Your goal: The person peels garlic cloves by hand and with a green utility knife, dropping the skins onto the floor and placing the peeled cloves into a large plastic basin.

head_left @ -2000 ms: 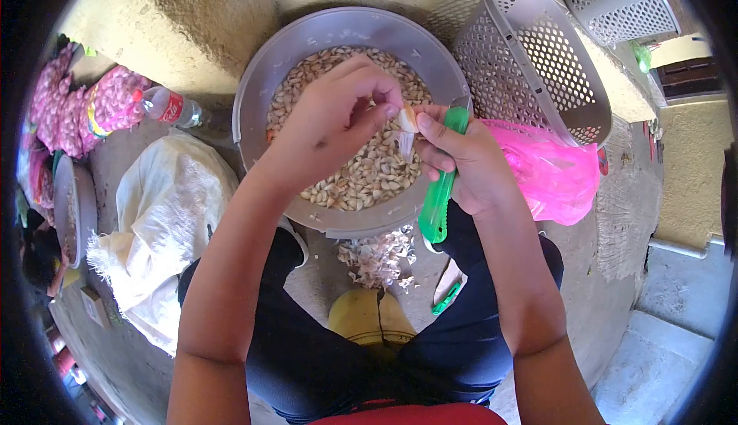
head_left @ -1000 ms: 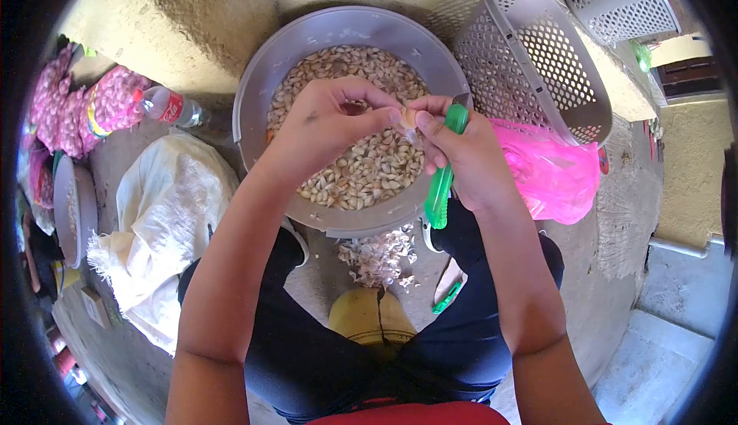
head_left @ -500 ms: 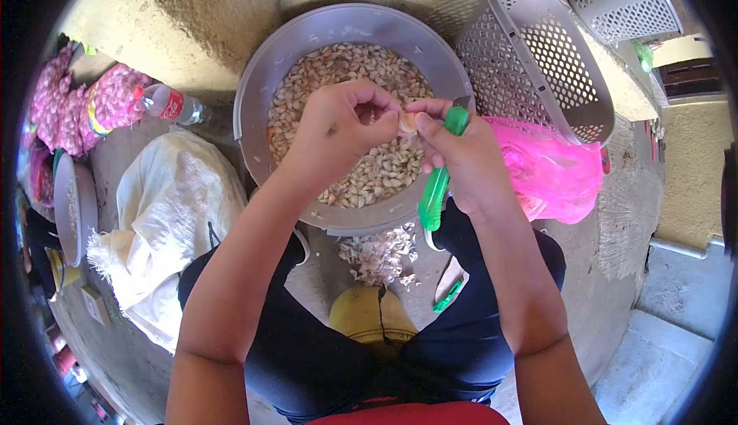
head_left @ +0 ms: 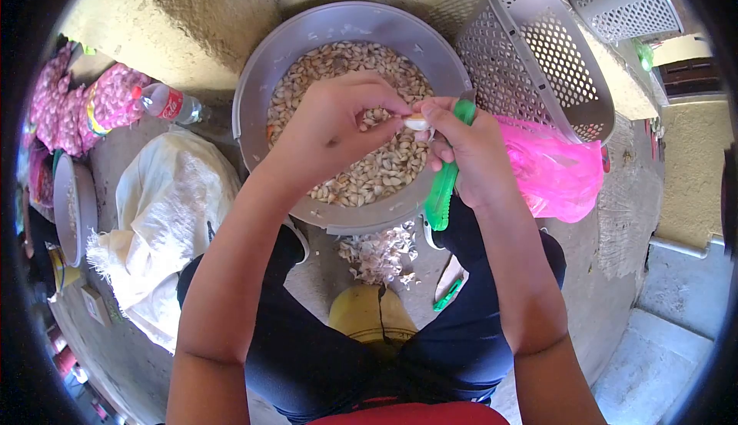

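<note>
While both hands meet over the round grey plastic basin (head_left: 257, 94) at twelve o'clock, the left hand (head_left: 330, 129) pinches a small pale garlic clove (head_left: 416, 123) between thumb and fingertips, closed tight on it. At the clove's three o'clock, the right hand (head_left: 470, 156) touches the same clove with thumb and forefinger, and its other fingers are wrapped around a green plastic utility knife (head_left: 443, 188) whose handle points toward six o'clock. The clove hangs above the basin's right half, over a bed of loose cloves (head_left: 369, 171). A heap of papery white peels (head_left: 380, 252) lies on the ground at the basin's six o'clock. A tilted grey perforated plastic basket (head_left: 538, 48) stands at two o'clock, with a crumpled pink plastic bag (head_left: 561, 171) just beneath it at three. A white woven sack (head_left: 165, 210) lies at nine o'clock.
</note>
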A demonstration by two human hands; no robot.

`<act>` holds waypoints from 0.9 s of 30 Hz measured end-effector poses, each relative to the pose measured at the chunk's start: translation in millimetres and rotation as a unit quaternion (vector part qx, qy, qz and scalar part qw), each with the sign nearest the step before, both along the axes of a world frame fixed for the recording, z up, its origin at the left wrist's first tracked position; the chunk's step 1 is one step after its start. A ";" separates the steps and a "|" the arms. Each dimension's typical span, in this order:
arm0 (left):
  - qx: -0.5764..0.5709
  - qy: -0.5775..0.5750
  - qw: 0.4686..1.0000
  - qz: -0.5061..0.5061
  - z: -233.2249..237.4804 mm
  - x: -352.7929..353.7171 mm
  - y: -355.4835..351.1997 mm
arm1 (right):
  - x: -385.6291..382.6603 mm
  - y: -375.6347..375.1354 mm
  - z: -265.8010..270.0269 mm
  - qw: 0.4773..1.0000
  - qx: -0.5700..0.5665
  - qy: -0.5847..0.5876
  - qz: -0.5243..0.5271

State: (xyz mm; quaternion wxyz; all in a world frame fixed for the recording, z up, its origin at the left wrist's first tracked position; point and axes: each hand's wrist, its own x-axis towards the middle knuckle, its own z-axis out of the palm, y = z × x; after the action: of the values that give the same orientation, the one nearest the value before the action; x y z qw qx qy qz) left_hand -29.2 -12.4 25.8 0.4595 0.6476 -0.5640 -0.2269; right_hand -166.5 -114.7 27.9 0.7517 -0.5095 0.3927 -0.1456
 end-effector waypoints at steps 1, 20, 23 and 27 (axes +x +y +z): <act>-0.007 -0.010 1.000 -0.021 -0.1 1.0 0.1 | -0.1 -0.2 0.5 1.000 0.004 0.001 0.001; -0.062 -0.078 0.995 -0.019 -10.5 -9.1 2.0 | -1.1 -4.0 -3.5 0.995 0.093 -0.012 0.020; -0.058 -0.087 0.994 -0.020 -10.3 -8.7 2.2 | -0.4 -2.2 -3.4 0.996 0.086 -0.008 0.025; -0.061 -0.078 0.995 -0.021 -10.7 -9.1 1.6 | 0.8 1.8 -0.2 0.997 0.061 0.014 0.037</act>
State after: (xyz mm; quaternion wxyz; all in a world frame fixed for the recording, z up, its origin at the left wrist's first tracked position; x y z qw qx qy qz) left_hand -38.3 -10.8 15.1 0.4478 0.6224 -0.6240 -0.1507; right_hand -165.7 -113.0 27.7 0.7808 -0.4788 0.3921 -0.0859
